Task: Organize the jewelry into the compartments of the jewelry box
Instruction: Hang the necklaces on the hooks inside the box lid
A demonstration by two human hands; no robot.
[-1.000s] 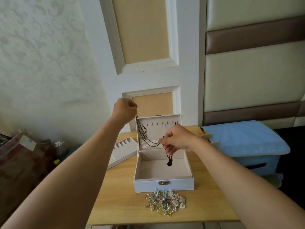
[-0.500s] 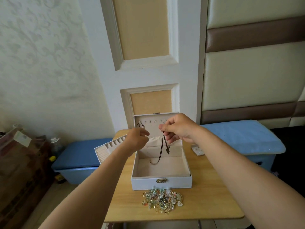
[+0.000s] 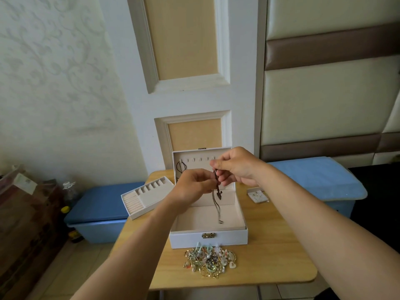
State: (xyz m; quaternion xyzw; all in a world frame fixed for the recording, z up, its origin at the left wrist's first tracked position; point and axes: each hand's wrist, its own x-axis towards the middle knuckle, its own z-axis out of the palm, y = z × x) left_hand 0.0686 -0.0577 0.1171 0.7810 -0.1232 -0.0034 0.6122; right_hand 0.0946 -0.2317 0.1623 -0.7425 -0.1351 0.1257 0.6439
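The dark cord necklace hung over the open jewelry box, pinched at its top between both hands. Its loose strand trailed down into the box's main bottom compartment, and a small dark pendant sat partway along the cord. The right hand was raised in front of the upright lid, thumb and forefinger pressed together on the cord's upper end and the other fingers curled beneath. The left hand met it just below and to the left, its fingertips closed on the same cord and its back turned toward the camera. Both forearms reached in from the lower corners, and the left one covered the box's left wall. Another dark cord hung from a hook at the lid's left end. The right hand hid the hooks at the right end.

A heap of mixed jewelry lay on the wooden table, just in front of the box's clasp. The lifted-out divided tray sat at the table's left edge, near the box. A small white earring card lay to the box's right. Blue storage benches flanked the table on both sides.
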